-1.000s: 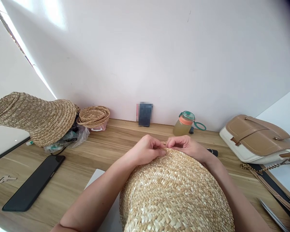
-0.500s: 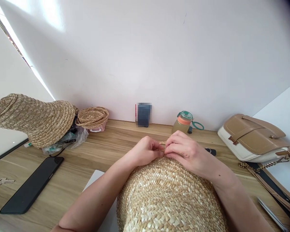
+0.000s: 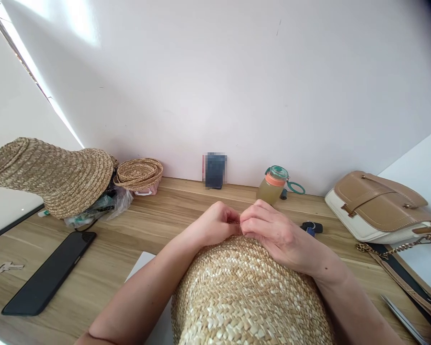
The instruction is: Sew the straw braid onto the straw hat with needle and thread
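A woven straw hat [image 3: 244, 292] in pale gold braid fills the lower middle of the view, close to me. At its far edge, my left hand [image 3: 217, 226] is closed, with thumb and fingers pinching the straw. Right against it, my right hand [image 3: 275, 235] also pinches that edge, its fingers curled and touching the left fingertips. My fingers hide the exact bit of straw between them. Whether a needle or thread is there, I cannot tell.
Leftward stand another straw hat [image 3: 68, 177], a coiled straw braid [image 3: 140, 172], a black phone-like slab [image 3: 50, 275] and a key [image 3: 9, 267]. Behind are a dark upright card [image 3: 215, 170] and a bottle [image 3: 271, 187]. Rightward lie dark keys [image 3: 313, 227], a handbag [image 3: 377, 206] and scissors-like metal [image 3: 402, 316].
My right hand has shifted slightly left and down, closing in on the left fingertips. The small loop of straw between the hands is now covered. The left hand is nearly still.
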A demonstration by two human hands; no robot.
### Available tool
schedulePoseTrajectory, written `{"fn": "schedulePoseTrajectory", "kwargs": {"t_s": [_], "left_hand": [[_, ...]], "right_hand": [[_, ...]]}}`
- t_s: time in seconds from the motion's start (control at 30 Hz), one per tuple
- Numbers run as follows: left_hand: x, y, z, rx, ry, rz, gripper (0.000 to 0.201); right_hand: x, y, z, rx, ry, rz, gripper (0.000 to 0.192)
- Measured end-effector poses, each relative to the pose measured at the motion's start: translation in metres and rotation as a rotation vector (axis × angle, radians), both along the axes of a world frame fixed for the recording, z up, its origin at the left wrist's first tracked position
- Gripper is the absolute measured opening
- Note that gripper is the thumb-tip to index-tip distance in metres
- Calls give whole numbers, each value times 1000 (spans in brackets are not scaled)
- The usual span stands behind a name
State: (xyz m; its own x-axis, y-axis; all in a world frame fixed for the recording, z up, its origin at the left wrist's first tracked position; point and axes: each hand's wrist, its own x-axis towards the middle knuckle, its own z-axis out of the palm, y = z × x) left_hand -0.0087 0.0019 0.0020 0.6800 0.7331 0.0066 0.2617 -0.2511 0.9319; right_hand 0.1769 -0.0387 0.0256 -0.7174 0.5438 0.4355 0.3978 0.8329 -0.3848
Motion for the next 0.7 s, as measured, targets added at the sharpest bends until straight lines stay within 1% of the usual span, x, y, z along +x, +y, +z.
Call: {"fn": "schedulePoseTrajectory", "kwargs": {"t_s": [0.1, 0.17, 0.23, 0.3, 0.33, 0.4, 0.47, 0.6, 0.7], "left_hand": [[0, 0, -1, 28, 36, 14, 18], [0, 0, 0, 39, 73, 30, 20], [1, -1, 1, 42, 103, 47, 24], [1, -2, 3, 45, 130, 64, 27], [1, -2, 3, 50, 144, 70, 27], [2, -2, 4, 60, 174, 89, 27], [2, -2, 3, 60, 197, 105, 28], [3, -1, 3, 63, 210, 118, 27], [3, -2, 4, 78, 216, 118, 27]], "right_hand": [[0, -6, 1, -63, 29, 62, 18], [1, -10, 2, -145, 58, 30, 15], [2, -12, 2, -285, 118, -56, 11], [4, -13, 0, -458, 215, -125, 10], [6, -12, 0, -528, 272, -135, 11], [10, -11, -1, -608, 397, -124, 11], [15, -11, 1, -627, 536, -90, 11], [26, -16, 9, -604, 806, -23, 11], [32, -22, 15, -575, 901, -45, 9]]}}
